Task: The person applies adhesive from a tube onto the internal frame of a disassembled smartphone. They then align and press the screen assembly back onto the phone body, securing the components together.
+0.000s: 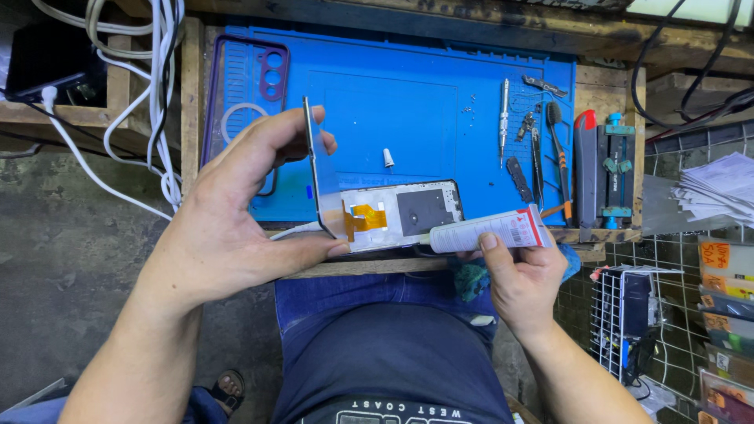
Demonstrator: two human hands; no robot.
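Observation:
My left hand (236,212) grips a thin phone screen panel (320,169) by its edges, standing it on edge above the front of the blue work mat (408,94). Beside it lies an open phone frame (408,213) with an orange flex cable (365,218) showing. My right hand (522,279) holds a white glue tube (487,232) with a red end, its tip pointing left toward the frame's lower edge. A small white cap (388,159) rests on the mat.
Screwdrivers, tweezers and a brush (542,141) lie on the mat's right side beside a black clamp jig (616,169). A purple phone case (263,78) sits at the left. White cables (157,94) hang left; a wire basket (628,314) and stacked papers (719,192) stand right.

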